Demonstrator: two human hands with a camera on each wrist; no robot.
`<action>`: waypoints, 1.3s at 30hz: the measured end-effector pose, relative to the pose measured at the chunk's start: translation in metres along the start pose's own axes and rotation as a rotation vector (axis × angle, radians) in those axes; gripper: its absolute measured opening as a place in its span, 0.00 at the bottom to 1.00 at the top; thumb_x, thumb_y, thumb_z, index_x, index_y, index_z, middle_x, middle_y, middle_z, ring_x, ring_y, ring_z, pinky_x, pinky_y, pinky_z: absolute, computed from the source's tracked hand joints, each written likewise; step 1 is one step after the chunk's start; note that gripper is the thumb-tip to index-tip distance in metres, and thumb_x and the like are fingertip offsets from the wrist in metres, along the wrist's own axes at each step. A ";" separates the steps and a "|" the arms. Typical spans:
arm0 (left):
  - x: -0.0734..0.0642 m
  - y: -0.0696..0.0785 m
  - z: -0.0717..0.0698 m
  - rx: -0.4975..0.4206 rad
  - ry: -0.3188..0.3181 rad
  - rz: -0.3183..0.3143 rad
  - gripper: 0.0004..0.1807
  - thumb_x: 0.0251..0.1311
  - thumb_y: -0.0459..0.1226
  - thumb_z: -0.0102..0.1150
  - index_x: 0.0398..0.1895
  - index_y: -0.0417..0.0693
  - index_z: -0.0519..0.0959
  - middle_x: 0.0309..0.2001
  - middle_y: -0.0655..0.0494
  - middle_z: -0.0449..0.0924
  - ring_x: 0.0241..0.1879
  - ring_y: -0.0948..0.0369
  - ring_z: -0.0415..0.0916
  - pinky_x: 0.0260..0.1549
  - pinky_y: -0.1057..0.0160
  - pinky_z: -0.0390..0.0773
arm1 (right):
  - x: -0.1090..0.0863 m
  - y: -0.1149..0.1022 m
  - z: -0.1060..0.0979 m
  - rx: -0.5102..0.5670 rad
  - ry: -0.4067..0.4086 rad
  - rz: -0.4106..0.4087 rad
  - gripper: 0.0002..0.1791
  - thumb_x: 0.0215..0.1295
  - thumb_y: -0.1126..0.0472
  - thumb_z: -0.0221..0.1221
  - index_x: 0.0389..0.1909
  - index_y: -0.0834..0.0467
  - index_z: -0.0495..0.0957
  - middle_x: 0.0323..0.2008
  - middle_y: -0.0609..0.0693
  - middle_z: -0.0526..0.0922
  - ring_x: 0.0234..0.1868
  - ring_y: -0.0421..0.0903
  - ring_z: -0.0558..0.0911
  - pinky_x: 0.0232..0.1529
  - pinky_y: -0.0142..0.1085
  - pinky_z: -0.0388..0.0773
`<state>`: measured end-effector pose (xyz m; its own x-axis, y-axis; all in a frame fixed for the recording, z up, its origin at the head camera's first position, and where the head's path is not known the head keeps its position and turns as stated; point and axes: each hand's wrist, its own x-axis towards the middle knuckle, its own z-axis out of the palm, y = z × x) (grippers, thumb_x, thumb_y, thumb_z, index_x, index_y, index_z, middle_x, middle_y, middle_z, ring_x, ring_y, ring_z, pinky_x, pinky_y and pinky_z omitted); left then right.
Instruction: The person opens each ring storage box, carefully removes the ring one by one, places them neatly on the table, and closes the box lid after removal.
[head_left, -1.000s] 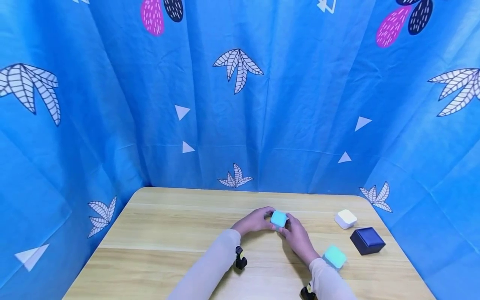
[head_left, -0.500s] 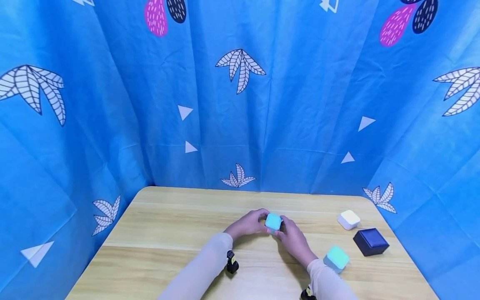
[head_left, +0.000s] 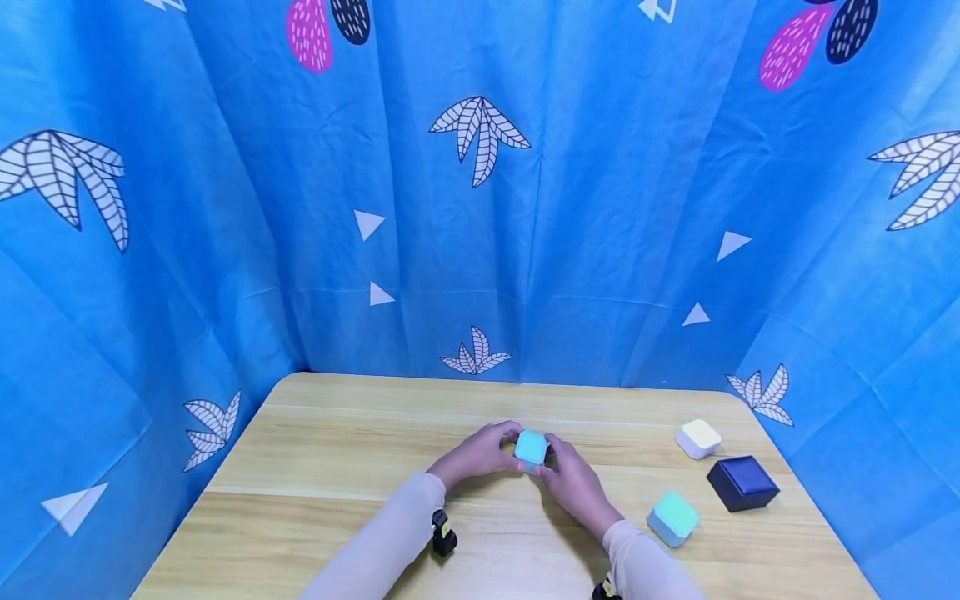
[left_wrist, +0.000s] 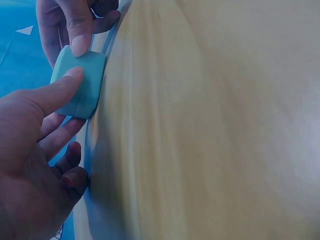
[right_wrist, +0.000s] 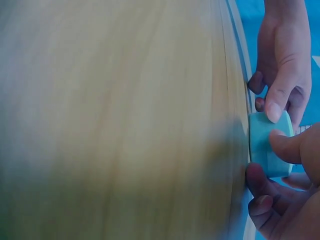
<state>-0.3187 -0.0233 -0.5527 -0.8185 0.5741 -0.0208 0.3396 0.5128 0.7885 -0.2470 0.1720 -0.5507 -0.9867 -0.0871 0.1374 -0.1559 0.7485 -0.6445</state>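
Between both hands is a small turquoise box (head_left: pixel 531 447) with rounded corners, over the middle of the wooden table. My left hand (head_left: pixel 480 455) pinches it from the left, thumb on the near face. From the right, my right hand (head_left: pixel 576 483) pinches the same box. In the left wrist view both thumbs press side by side on one face of the turquoise box (left_wrist: pixel 82 92), with fingers behind it. The right wrist view shows the box (right_wrist: pixel 265 145) close to the tabletop; whether it touches the wood I cannot tell.
To the right on the table (head_left: pixel 337 475) are a mint-green box (head_left: pixel 673 518), a dark navy box (head_left: pixel 742 483) and a white box (head_left: pixel 698 439). Patterned blue curtain (head_left: pixel 480 250) hangs behind the table and along both sides.
Both hands have moved left and slightly nearer with the turquoise box between them. The right forearm now lies apart from the mint-green box, which shows more fully. The view has shifted slightly.
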 end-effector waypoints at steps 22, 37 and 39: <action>-0.043 -0.017 -0.029 0.012 0.061 -0.041 0.29 0.48 0.49 0.71 0.55 0.59 0.74 0.57 0.60 0.76 0.61 0.55 0.69 0.63 0.47 0.65 | 0.002 -0.037 0.028 -0.033 -0.028 -0.113 0.31 0.59 0.51 0.64 0.62 0.57 0.70 0.53 0.56 0.78 0.53 0.55 0.79 0.48 0.54 0.78; -0.073 -0.032 -0.044 -0.005 0.099 -0.062 0.31 0.49 0.48 0.71 0.58 0.55 0.73 0.56 0.57 0.75 0.60 0.53 0.69 0.61 0.46 0.67 | 0.002 -0.060 0.046 -0.053 -0.078 -0.140 0.34 0.59 0.48 0.64 0.64 0.58 0.68 0.55 0.56 0.78 0.55 0.55 0.78 0.50 0.54 0.77; -0.078 -0.036 -0.046 0.008 0.103 -0.064 0.32 0.48 0.48 0.71 0.58 0.53 0.73 0.56 0.56 0.75 0.60 0.52 0.70 0.61 0.46 0.67 | 0.001 -0.064 0.051 -0.045 -0.091 -0.140 0.35 0.59 0.47 0.64 0.64 0.57 0.68 0.56 0.56 0.78 0.56 0.54 0.78 0.51 0.54 0.76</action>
<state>-0.2886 -0.1158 -0.5516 -0.8818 0.4716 -0.0076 0.2885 0.5520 0.7824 -0.2407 0.0908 -0.5479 -0.9561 -0.2498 0.1533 -0.2914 0.7536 -0.5892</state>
